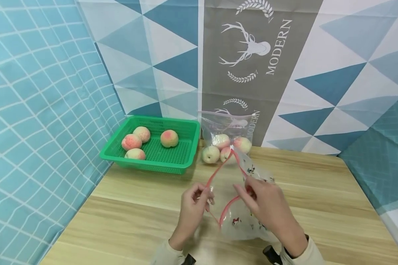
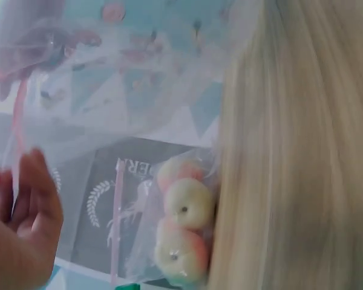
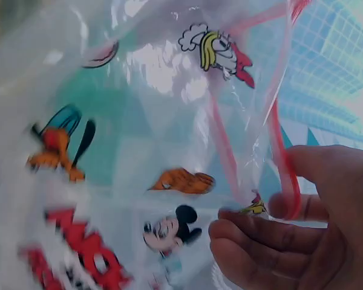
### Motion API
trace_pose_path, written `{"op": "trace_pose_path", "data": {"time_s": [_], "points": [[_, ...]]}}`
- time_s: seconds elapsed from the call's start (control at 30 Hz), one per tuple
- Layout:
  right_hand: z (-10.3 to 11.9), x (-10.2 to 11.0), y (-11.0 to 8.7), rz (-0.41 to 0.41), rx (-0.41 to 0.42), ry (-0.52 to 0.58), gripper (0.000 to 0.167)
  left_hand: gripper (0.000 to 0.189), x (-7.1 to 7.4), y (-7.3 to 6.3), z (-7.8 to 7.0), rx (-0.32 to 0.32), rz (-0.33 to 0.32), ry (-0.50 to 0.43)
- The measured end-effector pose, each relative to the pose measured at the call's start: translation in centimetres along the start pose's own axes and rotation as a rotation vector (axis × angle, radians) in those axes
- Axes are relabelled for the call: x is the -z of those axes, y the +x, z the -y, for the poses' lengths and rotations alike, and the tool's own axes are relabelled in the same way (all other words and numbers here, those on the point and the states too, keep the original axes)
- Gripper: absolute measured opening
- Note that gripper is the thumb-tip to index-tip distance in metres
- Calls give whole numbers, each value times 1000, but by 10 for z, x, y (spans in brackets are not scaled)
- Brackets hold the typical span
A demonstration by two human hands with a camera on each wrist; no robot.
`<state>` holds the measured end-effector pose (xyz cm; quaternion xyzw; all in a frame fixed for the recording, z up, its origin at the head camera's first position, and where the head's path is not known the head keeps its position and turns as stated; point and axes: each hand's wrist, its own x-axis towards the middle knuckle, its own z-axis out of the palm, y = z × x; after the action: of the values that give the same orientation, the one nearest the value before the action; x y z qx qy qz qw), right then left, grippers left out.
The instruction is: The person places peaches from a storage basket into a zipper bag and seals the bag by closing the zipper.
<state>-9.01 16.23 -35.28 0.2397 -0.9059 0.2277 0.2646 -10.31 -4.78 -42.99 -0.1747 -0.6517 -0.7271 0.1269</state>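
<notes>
A clear zip bag (image 1: pixel 243 222) with red zip edges and cartoon prints is spread apart at its mouth above the wooden table. My left hand (image 1: pixel 193 206) pinches the left zip edge, also seen at the side of the left wrist view. On the opposite edge, my right hand (image 1: pixel 268 202) holds the red strip between thumb and fingers; the right wrist view shows these fingers (image 3: pixel 260 241) close up behind the printed film. Just beyond, a second clear zip bag (image 1: pixel 225 123) with several peaches (image 1: pixel 210 154) inside stands against the back wall.
A green plastic basket (image 1: pixel 157 151) at the back left contains several peaches (image 1: pixel 169 138). Behind the wooden table (image 1: pixel 126 209) hangs a patterned cloth (image 1: pixel 252 84); blue checked cloth (image 1: pixel 36 110) borders the left side.
</notes>
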Motion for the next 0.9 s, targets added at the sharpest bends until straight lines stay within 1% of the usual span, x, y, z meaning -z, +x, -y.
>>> {"op": "trace_pose_path", "data": {"time_s": [0.07, 0.13, 0.17, 0.23, 0.3, 0.33, 0.37, 0.4, 0.5, 0.57, 0.6, 0.67, 0.7, 0.77, 0.83, 0.9], "points": [[-4, 7, -1, -35, -18, -20, 34, 20, 4, 0, 0, -48, -115, 30], [-6, 14, -1, -52, -40, -32, 29, 22, 7, 0, -1, -102, -209, 70], [-7, 17, -1, -54, -51, -39, 25, 22, 9, 0, -1, -126, -243, 91], [-8, 23, -2, -42, -68, -69, 18, 18, 11, 0, -1, -168, -269, 134], [-8, 27, -3, -11, -71, -112, 10, 9, 12, 1, 0, -214, -247, 191], [-8, 28, -3, 13, -68, -132, 9, 7, 12, 1, 0, -240, -222, 223], [-7, 29, -4, 41, -62, -158, 12, 10, 11, 0, 1, -283, -194, 267], [-6, 30, -4, 74, -56, -179, 19, 14, 11, 0, 1, -331, -157, 317], [-3, 30, -6, 188, -63, -223, 40, 24, 7, -1, -3, -470, -29, 501], [1, 26, -6, 233, -52, -237, 49, 29, 5, -3, -7, -524, 42, 632], [3, 23, -6, 240, -36, -243, 50, 32, 5, -3, -9, -528, 77, 685], [7, 16, -6, 212, 17, -247, 48, 38, 3, -5, -13, -509, 130, 768], [8, 12, -6, 174, 50, -246, 45, 39, 2, -6, -14, -486, 143, 800], [10, 8, -7, 92, 95, -247, 39, 45, 1, -6, -14, -439, 148, 826], [8, 6, -7, 30, 80, -244, 30, 46, 1, -6, -14, -388, 131, 812], [5, 7, -7, -6, 19, -230, 21, 44, 2, -5, -16, -343, 107, 801]]}}
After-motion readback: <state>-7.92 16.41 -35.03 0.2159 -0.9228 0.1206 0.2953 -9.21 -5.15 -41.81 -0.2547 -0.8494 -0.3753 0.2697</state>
